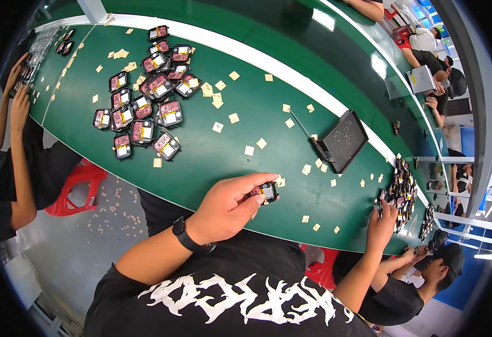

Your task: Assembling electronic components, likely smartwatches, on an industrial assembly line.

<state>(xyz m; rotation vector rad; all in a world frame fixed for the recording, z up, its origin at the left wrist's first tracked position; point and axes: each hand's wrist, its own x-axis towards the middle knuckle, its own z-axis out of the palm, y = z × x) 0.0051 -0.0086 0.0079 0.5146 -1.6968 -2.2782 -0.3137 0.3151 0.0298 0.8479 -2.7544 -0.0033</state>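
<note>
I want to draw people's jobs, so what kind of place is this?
Probably a factory workshop: there's a long green table, many similar small black devices, and another person working alongside.

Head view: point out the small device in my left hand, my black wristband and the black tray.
Small device (268,192), head view: pale patch.
Black wristband (187,240), head view: strap.
Black tray (355,155), head view: right-hand rim.

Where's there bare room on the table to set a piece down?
One bare patch of the green table lies between the left-side device cluster and the left hand. Another lies between the left hand and the right hand, with a few paper scraps near the table's edge. It's crowded within that cluster and in the dense device heap beside the right hand.
</note>
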